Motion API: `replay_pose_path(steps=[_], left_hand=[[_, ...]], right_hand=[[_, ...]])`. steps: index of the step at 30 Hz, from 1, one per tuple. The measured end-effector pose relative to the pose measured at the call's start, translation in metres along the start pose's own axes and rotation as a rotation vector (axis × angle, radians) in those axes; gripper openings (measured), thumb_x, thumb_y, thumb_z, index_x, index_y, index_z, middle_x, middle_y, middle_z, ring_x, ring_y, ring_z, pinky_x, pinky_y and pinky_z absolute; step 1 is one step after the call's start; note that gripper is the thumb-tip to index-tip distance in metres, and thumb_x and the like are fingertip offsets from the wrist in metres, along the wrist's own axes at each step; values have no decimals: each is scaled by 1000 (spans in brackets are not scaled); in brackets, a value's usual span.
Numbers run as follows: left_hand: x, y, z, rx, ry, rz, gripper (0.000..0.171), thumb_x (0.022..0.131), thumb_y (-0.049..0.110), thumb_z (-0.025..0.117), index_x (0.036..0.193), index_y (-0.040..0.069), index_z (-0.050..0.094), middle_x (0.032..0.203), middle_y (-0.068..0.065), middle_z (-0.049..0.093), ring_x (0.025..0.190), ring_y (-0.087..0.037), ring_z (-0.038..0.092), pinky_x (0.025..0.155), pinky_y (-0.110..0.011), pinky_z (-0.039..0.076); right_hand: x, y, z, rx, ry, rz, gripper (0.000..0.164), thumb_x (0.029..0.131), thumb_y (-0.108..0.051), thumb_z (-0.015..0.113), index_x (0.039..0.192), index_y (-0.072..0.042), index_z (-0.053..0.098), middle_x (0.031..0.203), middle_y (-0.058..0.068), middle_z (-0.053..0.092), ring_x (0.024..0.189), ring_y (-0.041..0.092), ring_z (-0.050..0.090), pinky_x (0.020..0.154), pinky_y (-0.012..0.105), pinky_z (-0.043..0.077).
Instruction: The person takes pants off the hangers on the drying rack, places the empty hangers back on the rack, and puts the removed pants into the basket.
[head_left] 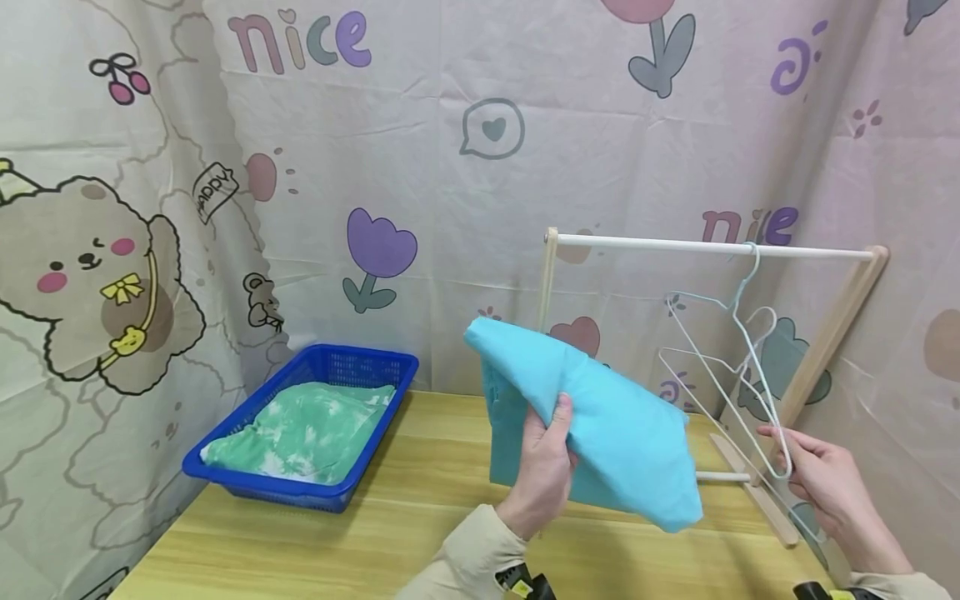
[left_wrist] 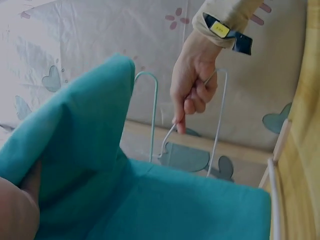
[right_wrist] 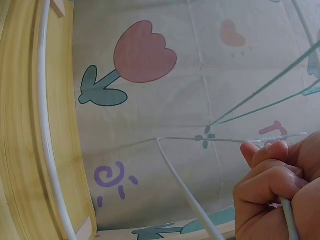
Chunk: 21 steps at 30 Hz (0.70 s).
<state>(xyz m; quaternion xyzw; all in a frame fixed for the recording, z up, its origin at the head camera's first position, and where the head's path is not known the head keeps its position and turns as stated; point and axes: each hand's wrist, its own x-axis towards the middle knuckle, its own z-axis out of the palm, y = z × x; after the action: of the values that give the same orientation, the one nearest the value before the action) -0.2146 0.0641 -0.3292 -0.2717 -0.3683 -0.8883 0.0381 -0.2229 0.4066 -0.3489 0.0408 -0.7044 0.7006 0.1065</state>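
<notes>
A bright blue folded cloth [head_left: 626, 433] is held up in front of the wooden rack by my left hand [head_left: 542, 471], thumb on its near side and the other fingers behind it. Off to the right, my right hand [head_left: 828, 479] grips a thin white hanger [right_wrist: 186, 192], fingers curled round its wire. Its triangle points left in the head view. A pale blue hanger [head_left: 738, 302] hangs by its hook from the rack's white rod [head_left: 645, 242], overlapping the white one. In the left wrist view, the cloth [left_wrist: 190, 205] covers the lower part of both hangers.
On the left of the wooden table [head_left: 405, 533] sits a blue plastic basket [head_left: 285, 493] with a green and white cloth [head_left: 307, 433] in it. The rack's right post [head_left: 832, 342] stands near my right hand. A printed curtain [head_left: 420, 150] surrounds the table.
</notes>
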Motion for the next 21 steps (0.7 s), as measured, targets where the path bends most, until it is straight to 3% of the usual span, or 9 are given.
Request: replay_pose_path(steps=[7, 13, 21], left_hand=[[5, 16, -15, 139, 111, 139, 30, 98, 23, 39, 122, 4, 39, 108, -12, 50, 101, -26, 54, 89, -38, 45], [12, 32, -33, 239, 183, 177, 28, 98, 25, 41, 116, 5, 44, 101, -12, 53, 92, -26, 56, 84, -39, 47], [21, 57, -58, 303, 209, 189, 32, 97, 28, 41, 120, 6, 44, 107, -13, 51, 97, -27, 55, 85, -38, 47]], right_hand=[[2, 0, 1, -12, 9, 22, 18, 92, -24, 54, 88, -24, 72, 57, -7, 47, 40, 0, 28, 38, 35, 7], [2, 1, 3, -1, 5, 18, 19, 92, -22, 54, 88, -24, 72, 57, -7, 47, 40, 1, 26, 38, 36, 6], [1, -8, 2, 16, 2, 16, 19, 92, -22, 53, 87, -23, 72, 57, -7, 47, 41, 4, 22, 39, 35, 5]])
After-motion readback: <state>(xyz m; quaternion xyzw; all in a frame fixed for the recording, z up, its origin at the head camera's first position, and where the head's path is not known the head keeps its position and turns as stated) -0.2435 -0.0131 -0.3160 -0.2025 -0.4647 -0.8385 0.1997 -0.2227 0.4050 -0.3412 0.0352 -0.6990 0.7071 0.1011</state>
